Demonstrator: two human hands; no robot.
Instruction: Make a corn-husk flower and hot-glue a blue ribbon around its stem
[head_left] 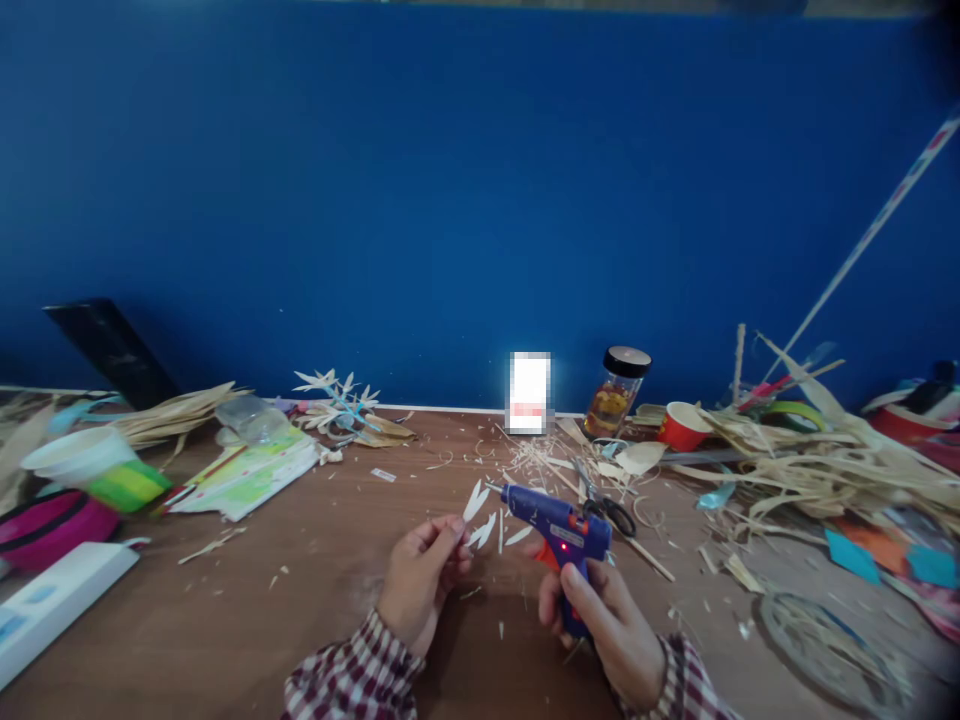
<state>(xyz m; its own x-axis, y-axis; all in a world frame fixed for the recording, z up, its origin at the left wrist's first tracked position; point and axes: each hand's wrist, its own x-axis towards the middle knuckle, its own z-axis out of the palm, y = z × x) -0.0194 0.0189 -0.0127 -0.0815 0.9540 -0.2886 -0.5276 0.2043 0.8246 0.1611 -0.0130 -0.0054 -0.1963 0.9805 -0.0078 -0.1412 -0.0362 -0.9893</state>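
Between thumb and fingers my left hand (426, 572) pinches a small pale petal-shaped piece (475, 502) with two pointed tips. My right hand (611, 615) is wrapped round the grip of a blue hot glue gun (562, 520) with an orange trigger and a lit red light. The gun's nozzle points left, close beside the petal piece; whether they touch I cannot tell. More loose pale petals (517, 536) lie on the brown table (315, 590) just beyond my hands. Scissors (609, 505) with dark handles rest behind the glue gun.
A jar with a black lid (619, 390) and a red paper cup (684, 427) stand at the back. Dried strips (825, 470) pile up on the right. At left are a white power strip (64, 600), a tipped cup (97, 465) and a painted sheet (251, 475). Pale petal flowers (341, 400) lie behind.
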